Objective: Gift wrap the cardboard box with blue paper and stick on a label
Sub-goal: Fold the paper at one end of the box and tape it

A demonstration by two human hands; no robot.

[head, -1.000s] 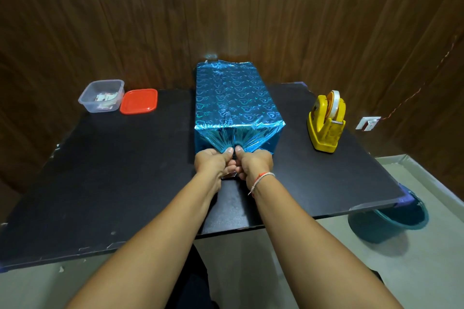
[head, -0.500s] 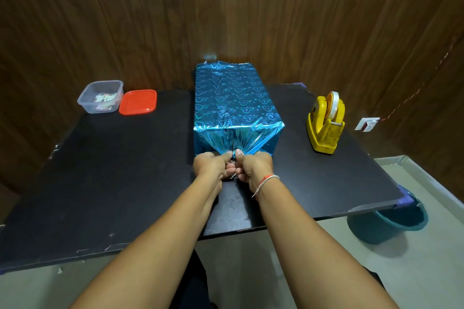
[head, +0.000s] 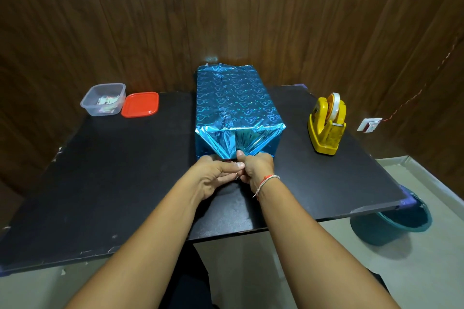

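At ten o'clock on the black table sits a clear plastic tub with small paper slips inside; just beside it on the right lies its orange lid, flat on the tabletop. At twelve o'clock, in the middle of the table, stands the box, covered in shiny blue paper printed with hearts; its long side runs away from the person toward the wooden wall; on the near end the paper is gathered in pleats that fan down to one point at the bottom edge. There both hands meet; the left hand has its fingers curled, thumb lying across toward the right, pinching the gathered paper tip; the right hand, a thread band on its wrist, is fisted on the same tip with its thumb pressed up against the pleats. At two o'clock stands a yellow tape dispenser, well apart from the box; at four o'clock, under the table's corner, a teal bucket rests on the floor.
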